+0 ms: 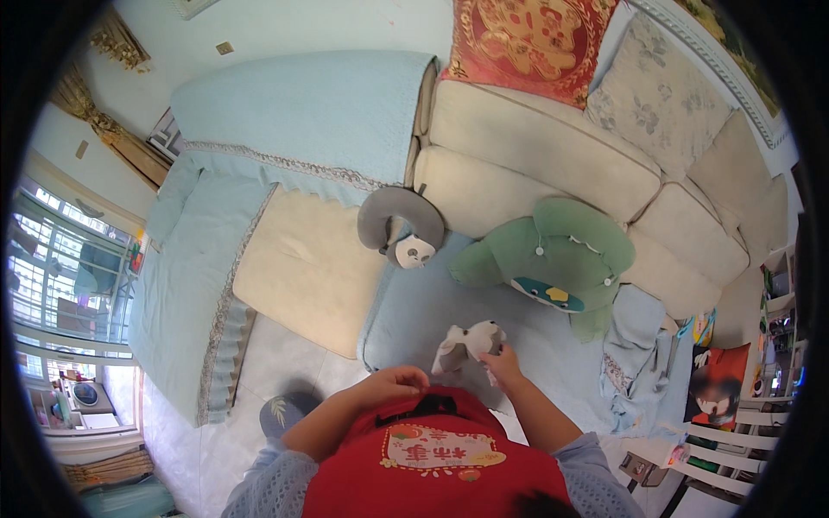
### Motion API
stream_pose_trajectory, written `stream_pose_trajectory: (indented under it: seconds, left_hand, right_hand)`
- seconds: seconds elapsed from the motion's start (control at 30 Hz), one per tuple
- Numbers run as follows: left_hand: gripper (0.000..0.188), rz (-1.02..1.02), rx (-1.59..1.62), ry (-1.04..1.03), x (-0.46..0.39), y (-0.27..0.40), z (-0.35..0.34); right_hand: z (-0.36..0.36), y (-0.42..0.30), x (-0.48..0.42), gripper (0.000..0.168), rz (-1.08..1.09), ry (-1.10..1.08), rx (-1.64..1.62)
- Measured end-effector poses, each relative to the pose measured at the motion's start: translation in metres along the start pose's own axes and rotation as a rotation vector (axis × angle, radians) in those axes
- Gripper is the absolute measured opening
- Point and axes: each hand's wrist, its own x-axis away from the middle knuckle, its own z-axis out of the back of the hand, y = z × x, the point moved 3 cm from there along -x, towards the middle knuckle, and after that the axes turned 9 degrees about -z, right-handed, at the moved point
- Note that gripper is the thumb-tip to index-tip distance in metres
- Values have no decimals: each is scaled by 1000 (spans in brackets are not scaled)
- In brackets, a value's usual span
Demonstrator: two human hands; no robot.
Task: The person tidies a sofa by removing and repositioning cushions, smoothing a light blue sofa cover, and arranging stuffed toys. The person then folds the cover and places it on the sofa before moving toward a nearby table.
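A small white plush toy (476, 338) is held just in front of my body, over the blue-covered sofa seat. My right hand (502, 366) grips its right side; part of the toy is hidden behind the fingers. My left hand (398, 382) hovers to the left of the toy, near the waist of my red apron (434, 453). Its fingers are loosely curled, with nothing seen in them. Farther out, a grey U-shaped neck pillow (414, 207) with a panda face lies on the seat. To its right rests a large green plush cushion (550, 259).
Blue cloths drape the sofa's left section (304, 110). A red and gold cushion (531, 45) and a floral cushion (657, 97) lean at the back. A crumpled blue cover (635, 362) and a Mickey cushion (712, 388) are right, near a white slatted chair (738, 440).
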Motion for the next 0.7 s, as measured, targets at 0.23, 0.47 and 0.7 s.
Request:
stream_pose_trajectory:
  seconds: [0.23, 0.47, 0.7]
  left_hand:
    - [22, -932, -54, -912, 123, 204, -58]
    - [18, -1077, 56, -801, 182, 243, -34]
    - [16, -1152, -3, -703, 205, 247, -16]
  right_hand:
    - [-18, -7, 2, 42, -134, 278, 387]
    - [-50, 25, -63, 41, -38, 315, 238]
    - [-86, -23, -68, 48, -41, 189, 250]
